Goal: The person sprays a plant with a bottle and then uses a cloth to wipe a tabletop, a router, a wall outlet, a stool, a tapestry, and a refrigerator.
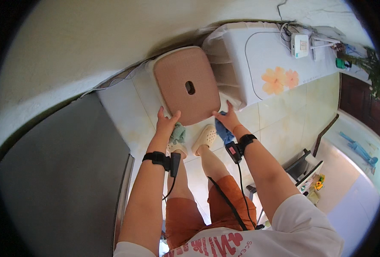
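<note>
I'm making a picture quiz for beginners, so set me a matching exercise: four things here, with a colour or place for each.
1. Cloth at the left hand
2. Cloth at the right hand
3. Stool top
4. Boxy white device

A. Brown, with an oval hole
B. Blue
C. On the flower-printed cover
D. Green

Pairs: 1-D, 2-B, 3-A, 4-C

A small white box (300, 46) is placed on the white tablecloth (252, 55), where orange flowers (274, 81) are printed, while a grey panel (61, 175) is seen at left and a brown door (360, 103) at right.
</note>
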### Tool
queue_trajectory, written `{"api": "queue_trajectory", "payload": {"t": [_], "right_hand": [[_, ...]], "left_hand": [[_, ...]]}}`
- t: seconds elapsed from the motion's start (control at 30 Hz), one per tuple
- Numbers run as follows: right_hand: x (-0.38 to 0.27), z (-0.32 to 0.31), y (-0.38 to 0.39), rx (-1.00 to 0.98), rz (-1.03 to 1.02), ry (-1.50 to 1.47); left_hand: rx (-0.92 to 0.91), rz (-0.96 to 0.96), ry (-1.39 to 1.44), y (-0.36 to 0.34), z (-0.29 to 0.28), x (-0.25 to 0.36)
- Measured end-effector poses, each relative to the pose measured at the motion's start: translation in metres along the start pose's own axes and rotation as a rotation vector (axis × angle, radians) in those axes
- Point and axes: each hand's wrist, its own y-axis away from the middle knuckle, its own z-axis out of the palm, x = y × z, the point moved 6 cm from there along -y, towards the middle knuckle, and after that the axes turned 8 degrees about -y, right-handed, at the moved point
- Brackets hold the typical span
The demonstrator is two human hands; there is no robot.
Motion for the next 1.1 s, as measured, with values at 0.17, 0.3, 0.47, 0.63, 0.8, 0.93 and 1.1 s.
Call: {"api": "queue_trajectory", "payload": {"t": [0.17, 0.3, 0.47, 0.63, 0.8, 0.93, 1.1], "right_hand": [[-0.014, 0.049, -0.009, -0.187, -0.175, -0.278], [-0.004, 0.043, 0.001, -0.214, -0.116, -0.184], [-0.008, 0.030, 0.003, -0.202, -0.283, -0.170], [-0.017, -0.003, -0.009, -0.174, -0.217, 0.057], [-0.076, -0.035, -0.009, 0.265, -0.359, 0.051], [-0.033, 0.007, -0.021, 0.274, -0.389, 0.313], [-0.044, 0.024, 0.010, 0.070, -0.302, 0.292]], "left_hand": [[-0.004, 0.061, -0.246, -0.020, -0.023, 0.003], [-0.066, 0.059, -0.079, 0.009, -0.005, 0.014], [-0.011, 0.088, 0.102, 0.012, 0.007, 0.012], [0.034, 0.090, 0.114, 0.016, 0.031, 0.013], [0.232, -0.068, 0.089, 0.017, 0.012, -0.007], [-0.236, -0.130, 0.525, 0.031, 0.038, -0.007], [0.021, -0.084, 0.654, 0.086, 0.001, -0.012]]}}
